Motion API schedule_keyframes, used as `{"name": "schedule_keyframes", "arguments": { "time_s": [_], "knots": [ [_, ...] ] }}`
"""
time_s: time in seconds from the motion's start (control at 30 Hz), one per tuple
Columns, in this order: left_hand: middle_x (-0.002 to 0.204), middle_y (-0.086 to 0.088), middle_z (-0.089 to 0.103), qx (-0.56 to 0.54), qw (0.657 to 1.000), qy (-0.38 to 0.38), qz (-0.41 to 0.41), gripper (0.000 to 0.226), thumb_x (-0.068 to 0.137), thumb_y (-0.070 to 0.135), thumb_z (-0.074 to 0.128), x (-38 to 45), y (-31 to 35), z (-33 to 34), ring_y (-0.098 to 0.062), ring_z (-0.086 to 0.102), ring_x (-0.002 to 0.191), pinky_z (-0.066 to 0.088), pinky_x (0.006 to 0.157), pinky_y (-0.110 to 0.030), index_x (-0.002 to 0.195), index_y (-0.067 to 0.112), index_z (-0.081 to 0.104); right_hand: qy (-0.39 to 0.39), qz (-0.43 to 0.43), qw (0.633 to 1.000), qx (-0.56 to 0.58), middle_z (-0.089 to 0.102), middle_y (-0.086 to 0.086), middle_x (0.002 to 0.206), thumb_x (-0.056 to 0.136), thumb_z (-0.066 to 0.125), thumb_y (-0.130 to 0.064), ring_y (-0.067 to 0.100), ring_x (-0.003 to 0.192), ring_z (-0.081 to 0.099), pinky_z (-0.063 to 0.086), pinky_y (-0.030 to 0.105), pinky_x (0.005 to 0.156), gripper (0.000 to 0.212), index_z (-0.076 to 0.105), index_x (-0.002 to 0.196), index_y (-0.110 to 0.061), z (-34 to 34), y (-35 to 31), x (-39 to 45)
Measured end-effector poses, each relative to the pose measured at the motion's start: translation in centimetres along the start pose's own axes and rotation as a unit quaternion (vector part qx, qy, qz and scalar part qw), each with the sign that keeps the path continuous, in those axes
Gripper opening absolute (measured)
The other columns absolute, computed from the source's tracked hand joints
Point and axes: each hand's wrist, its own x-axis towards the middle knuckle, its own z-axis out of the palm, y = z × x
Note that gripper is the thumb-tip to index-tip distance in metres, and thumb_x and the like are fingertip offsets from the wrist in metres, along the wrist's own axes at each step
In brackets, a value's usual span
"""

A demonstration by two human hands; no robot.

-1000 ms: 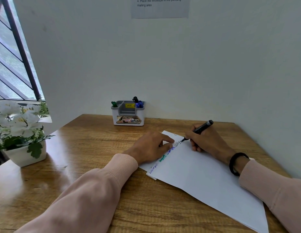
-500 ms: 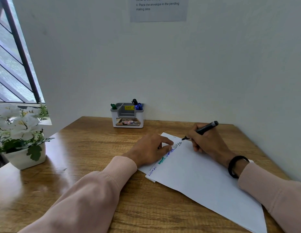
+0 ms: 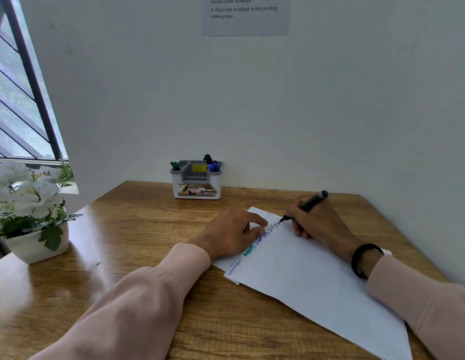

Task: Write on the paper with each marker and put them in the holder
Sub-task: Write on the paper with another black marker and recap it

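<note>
While the right hand point(image 3: 317, 224) grips the black marker point(image 3: 308, 203) in a closed writing hold, the marker tip touches the paper point(image 3: 317, 281) at the far end of a row of written marks. The marker's long axis slants up and away from the tip, toward the right and rear of the hand, with its capless back end raised above the knuckles.

The left hand point(image 3: 234, 235) lies palm down on the near-left edge of the paper, fingers loosely curled and empty, pinning the sheet against the surface point(image 3: 137, 229). Its index finger points toward the marker tip and stops just short of it.

The holder point(image 3: 196, 179) stands ahead of both hands and to the left of the writing hand, against the wall. It lies nearer the left hand, but the marker is in the right. A green marker point(image 3: 175, 165) occupies its left compartment; a blue marker point(image 3: 213, 166) and a dark one point(image 3: 207, 159) occupy its right.

Judgement: the writing stroke appears nearly complete. Transfer to the holder then calls for a forward-left reach across the paper's far corner, with the marker turned upright before insertion.
</note>
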Motion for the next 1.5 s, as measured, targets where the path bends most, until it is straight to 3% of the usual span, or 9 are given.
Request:
{"name": "schedule_keyframes", "arguments": {
  "time_s": [0.57,0.73,0.9,1.0,1.07,1.17,1.3,1.4,1.5],
  "knots": [
    [0.1,0.007,0.066,0.011,1.0,-0.004,-0.003,0.033,0.103,0.042,0.055,-0.1,0.0,-0.1,0.004,0.049,0.071,0.031,0.061,-0.011,0.134,0.037,0.064,0.005,0.003,1.0,0.004,0.066,0.006,0.048,0.077,0.064,-0.035,0.016,0.038,0.055,0.042,0.022,0.04,0.027,0.057,0.054,-0.022,0.0,0.6,0.6],
    [0.109,0.004,0.07,0.008,1.0,-0.014,-0.007,0.034,0.103,0.042,0.055,-0.1,0.1,-0.2,0.004,0.05,0.074,0.032,0.063,-0.012,0.136,0.037,0.063,0.09,-0.019,0.991,0.099,0.067,0.007,0.051,0.07,0.065,-0.045,0.02,0.042,0.059,0.043,0.027,0.043,0.023,0.062,0.071,-0.022,-0.3,0.7,0.8],
    [0.092,0.013,0.06,0.009,1.0,-0.021,-0.016,0.036,0.103,0.046,0.053,-0.1,0.2,-0.2,0.001,0.052,0.073,0.032,0.06,-0.012,0.136,0.037,0.064,0.107,-0.102,0.985,0.093,0.07,-0.002,0.059,0.086,0.074,-0.026,0.013,0.048,0.062,0.047,0.028,0.048,0.009,0.065,0.083,-0.027,-0.2,0.6,0.6],
    [0.108,0.01,0.066,-0.078,0.996,-0.007,-0.041,0.043,0.107,0.053,0.035,-0.1,0.1,-0.4,-0.004,0.056,0.09,0.036,0.069,-0.017,0.134,0.033,0.062,0.108,-0.157,0.979,0.076,0.076,-0.009,0.076,0.09,0.076,-0.026,0.01,0.063,0.066,0.056,0.035,0.058,0.006,0.073,0.094,-0.029,-0.4,-0.5,-0.2],
    [0.095,0.003,0.064,-0.214,0.974,0.019,-0.075,0.05,0.107,0.056,0.021,0.1,0.2,-0.7,-0.01,0.053,0.082,0.038,0.074,-0.027,0.125,0.033,0.062,0.102,-0.18,0.973,0.106,0.077,-0.006,0.081,0.092,0.071,-0.035,0.016,0.067,0.068,0.058,0.043,0.062,0.011,0.075,0.1,-0.03,-0.5,-1.8,-1.0],
    [0.071,-0.003,0.053,-0.451,0.883,0.073,-0.107,0.069,0.1,0.073,0.019,0.8,-0.1,-1.2,-0.014,0.039,0.062,0.031,0.061,-0.032,0.12,0.025,0.064,0.086,-0.225,0.962,0.13,0.077,0.003,0.085,0.096,0.06,-0.038,0.025,0.072,0.069,0.058,0.048,0.057,0.021,0.075,0.106,-0.027,0.1,-3.6,-2.0],
    [0.072,-0.01,0.051,-0.619,0.778,0.049,-0.094,0.098,0.076,0.097,0.029,1.2,-0.6,-1.9,-0.018,0.035,0.064,0.021,0.061,-0.037,0.132,0.024,0.062,0.046,-0.327,0.942,0.051,0.075,-0.012,0.094,0.101,0.053,-0.029,0.016,0.08,0.071,0.052,0.027,0.065,0.027,0.074,0.114,-0.017,1.4,-4.7,-3.6],
    [0.069,-0.008,0.049,-0.657,0.749,0.047,-0.073,0.101,0.07,0.101,0.033,1.2,-0.6,-2.0,-0.018,0.036,0.064,0.021,0.063,-0.037,0.133,0.027,0.063,0.021,-0.413,0.91,-0.036,0.078,-0.004,0.11,0.102,0.053,-0.024,0.01,0.098,0.073,0.055,0.028,0.079,0.031,0.074,0.12,-0.01,2.3,-4.7,-4.4],
    [0.07,-0.006,0.054,-0.644,0.76,0.043,-0.072,0.1,0.07,0.102,0.03,1.0,-0.5,-2.1,-0.018,0.042,0.066,0.028,0.066,-0.036,0.132,0.032,0.065,0.013,-0.454,0.888,-0.072,0.079,0.001,0.115,0.102,0.052,-0.024,0.011,0.103,0.073,0.058,0.033,0.082,0.033,0.073,0.121,-0.008,2.8,-4.6,-4.8]
  ]
}}
